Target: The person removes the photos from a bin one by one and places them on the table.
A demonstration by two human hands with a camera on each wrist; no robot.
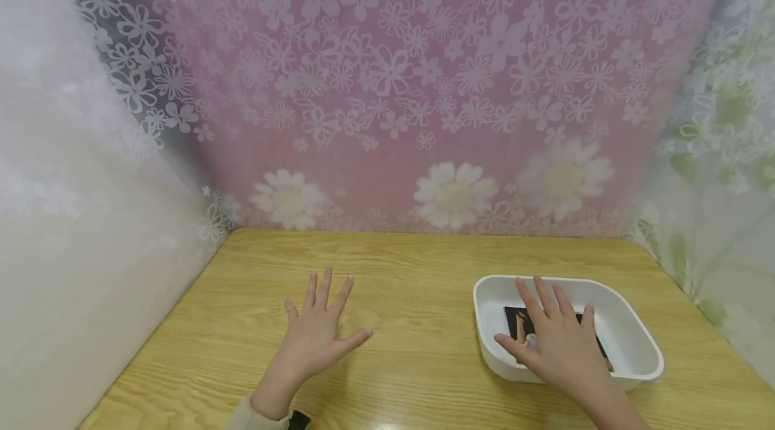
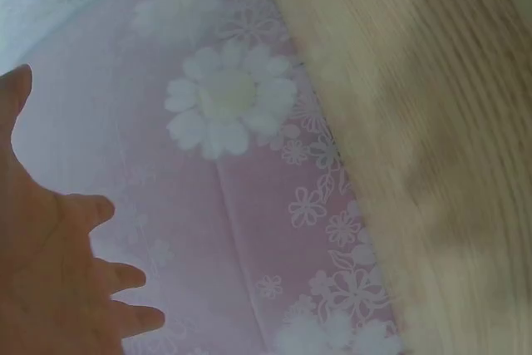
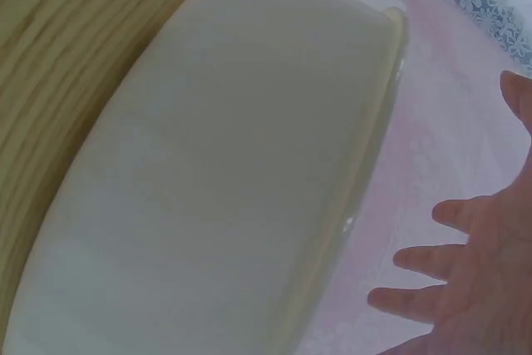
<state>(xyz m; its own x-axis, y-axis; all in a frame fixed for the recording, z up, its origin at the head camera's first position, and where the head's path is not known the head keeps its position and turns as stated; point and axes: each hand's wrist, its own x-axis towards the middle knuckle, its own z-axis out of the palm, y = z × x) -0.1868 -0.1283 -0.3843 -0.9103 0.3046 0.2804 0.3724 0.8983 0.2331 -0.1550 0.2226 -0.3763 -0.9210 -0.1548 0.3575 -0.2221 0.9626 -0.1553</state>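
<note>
Reaching into the tray, nothing lifted yet.

I have my right hand (image 1: 560, 342) spread over the white tray (image 1: 636, 322) near the table's (image 1: 412, 282) right edge, fingers straight and splayed above the black flat item (image 1: 514, 319) lying on the tray floor; the grip is wide and holds nothing, and I cannot tell whether the palm touches the item. My left hand (image 1: 315, 332) rests open and flat near the middle of the table, well apart from the tray. I judge this the reach-in step; next I would need to curl fingers round the black item's edge.
</note>
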